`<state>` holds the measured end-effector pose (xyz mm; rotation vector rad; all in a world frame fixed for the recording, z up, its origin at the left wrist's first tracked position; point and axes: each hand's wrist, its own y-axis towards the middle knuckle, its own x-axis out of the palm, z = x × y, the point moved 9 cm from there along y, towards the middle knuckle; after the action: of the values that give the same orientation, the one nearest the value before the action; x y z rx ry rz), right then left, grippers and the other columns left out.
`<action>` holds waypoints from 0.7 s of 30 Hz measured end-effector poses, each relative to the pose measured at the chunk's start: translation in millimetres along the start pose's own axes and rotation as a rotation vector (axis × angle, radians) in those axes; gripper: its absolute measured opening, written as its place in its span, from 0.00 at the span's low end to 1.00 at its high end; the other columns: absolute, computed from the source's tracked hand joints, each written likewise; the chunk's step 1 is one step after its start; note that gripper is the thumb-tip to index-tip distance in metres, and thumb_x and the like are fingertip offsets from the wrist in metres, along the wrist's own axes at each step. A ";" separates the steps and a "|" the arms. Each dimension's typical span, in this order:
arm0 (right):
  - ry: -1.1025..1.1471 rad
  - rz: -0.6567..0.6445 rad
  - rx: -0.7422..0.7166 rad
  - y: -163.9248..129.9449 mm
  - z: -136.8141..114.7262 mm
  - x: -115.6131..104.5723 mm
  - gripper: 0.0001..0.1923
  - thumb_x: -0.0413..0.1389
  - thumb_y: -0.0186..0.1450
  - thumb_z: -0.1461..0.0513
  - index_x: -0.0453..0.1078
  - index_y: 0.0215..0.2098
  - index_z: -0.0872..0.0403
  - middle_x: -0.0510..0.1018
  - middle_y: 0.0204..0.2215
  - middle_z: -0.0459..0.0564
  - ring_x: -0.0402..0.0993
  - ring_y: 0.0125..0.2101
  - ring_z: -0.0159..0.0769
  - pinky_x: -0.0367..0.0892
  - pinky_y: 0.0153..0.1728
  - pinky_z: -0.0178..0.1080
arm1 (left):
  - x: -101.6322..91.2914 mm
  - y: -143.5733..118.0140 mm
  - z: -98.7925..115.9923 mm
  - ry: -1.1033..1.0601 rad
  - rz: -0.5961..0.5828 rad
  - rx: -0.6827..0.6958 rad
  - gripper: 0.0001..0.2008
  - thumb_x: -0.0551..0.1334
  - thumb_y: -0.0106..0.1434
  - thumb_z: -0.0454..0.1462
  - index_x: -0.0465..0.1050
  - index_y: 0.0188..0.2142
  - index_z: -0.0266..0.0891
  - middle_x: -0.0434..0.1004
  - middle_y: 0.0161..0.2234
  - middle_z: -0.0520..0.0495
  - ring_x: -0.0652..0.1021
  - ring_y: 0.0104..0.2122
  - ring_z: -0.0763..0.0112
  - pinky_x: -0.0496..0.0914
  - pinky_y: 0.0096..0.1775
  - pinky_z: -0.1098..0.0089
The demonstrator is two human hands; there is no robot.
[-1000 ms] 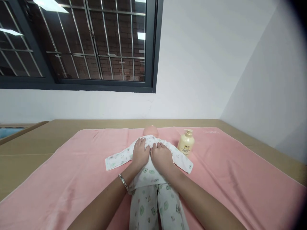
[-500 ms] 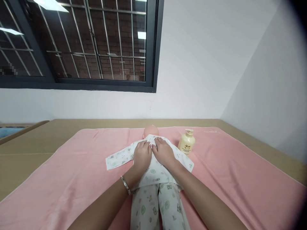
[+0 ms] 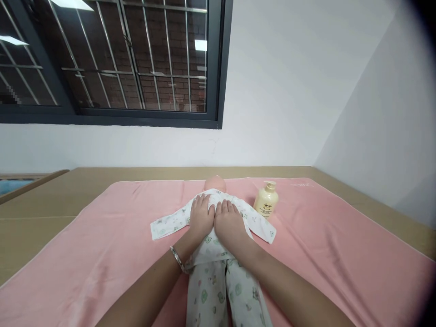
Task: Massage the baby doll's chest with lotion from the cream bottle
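A baby doll lies on a pink sheet, its bald head [image 3: 215, 183] at the far end. It wears a white printed top [image 3: 211, 247] with both sleeves spread out, and matching trousers [image 3: 207, 290]. My left hand [image 3: 202, 217] rests flat on the left side of the top, fingers stretched out and pointing away from me. Beside it, my right hand [image 3: 230, 225] lies flat on the chest area, thumb side close to the left hand. The doll's hands are not visible at the sleeve ends. A pale yellow pump bottle [image 3: 266, 200] stands near the right sleeve.
The pink sheet [image 3: 102, 236] covers much of a tan padded surface [image 3: 41, 200]. Behind it rises a white wall [image 3: 272, 113] with a dark-framed, barred window [image 3: 146, 117]. Something blue [image 3: 15, 186] shows beyond a wooden edge at far left.
My right hand has slid from the upper chest towards me and a little left, uncovering more of the right sleeve. My left hand stays nearly in place, its fingers now more spread.
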<state>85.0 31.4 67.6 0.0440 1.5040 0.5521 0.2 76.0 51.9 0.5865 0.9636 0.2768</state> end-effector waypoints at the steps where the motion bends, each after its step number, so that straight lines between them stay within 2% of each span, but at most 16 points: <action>1: 0.037 0.005 -0.010 2.4 2.4 1.1 0.26 0.46 0.67 0.65 0.61 0.61 0.71 0.65 0.58 0.73 0.61 0.60 0.55 0.53 0.59 0.53 | 0.1 0.2 0.1 -0.013 -0.003 0.003 0.21 0.50 0.66 0.38 0.67 0.56 0.34 0.68 0.58 0.37 0.65 0.60 0.53 0.58 0.61 0.48; 5: 0.247 0.026 0.025 16.3 24.3 10.1 0.27 0.41 0.71 0.59 0.59 0.63 0.66 0.62 0.62 0.66 0.55 0.63 0.49 0.49 0.62 0.50 | -0.8 0.5 0.7 -0.057 0.013 0.020 0.21 0.50 0.66 0.37 0.67 0.56 0.37 0.69 0.57 0.39 0.66 0.60 0.54 0.58 0.61 0.47; 8: 0.359 0.017 0.052 22.3 35.5 18.4 0.28 0.41 0.71 0.57 0.55 0.65 0.62 0.57 0.65 0.60 0.49 0.65 0.46 0.47 0.63 0.49 | 0.2 0.4 -0.6 -0.053 0.013 0.011 0.21 0.50 0.66 0.37 0.67 0.56 0.36 0.68 0.58 0.38 0.65 0.60 0.53 0.58 0.61 0.46; 18: 0.395 0.037 0.058 20.6 36.4 20.3 0.28 0.41 0.71 0.57 0.55 0.65 0.62 0.57 0.65 0.60 0.48 0.66 0.46 0.45 0.64 0.48 | 3.1 0.9 -0.1 -0.036 -0.027 0.001 0.22 0.49 0.66 0.38 0.67 0.57 0.33 0.67 0.59 0.36 0.64 0.60 0.54 0.56 0.62 0.48; 21: 0.387 0.035 0.059 20.7 37.0 21.3 0.28 0.41 0.71 0.57 0.55 0.65 0.62 0.57 0.65 0.59 0.48 0.66 0.46 0.45 0.64 0.48 | 2.9 1.0 -0.3 -0.043 -0.016 0.011 0.21 0.49 0.66 0.38 0.67 0.56 0.35 0.68 0.58 0.37 0.65 0.60 0.54 0.57 0.61 0.47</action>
<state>112.8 68.8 58.6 0.0087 1.8998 0.5654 1.5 78.3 50.4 0.5921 0.9287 0.2445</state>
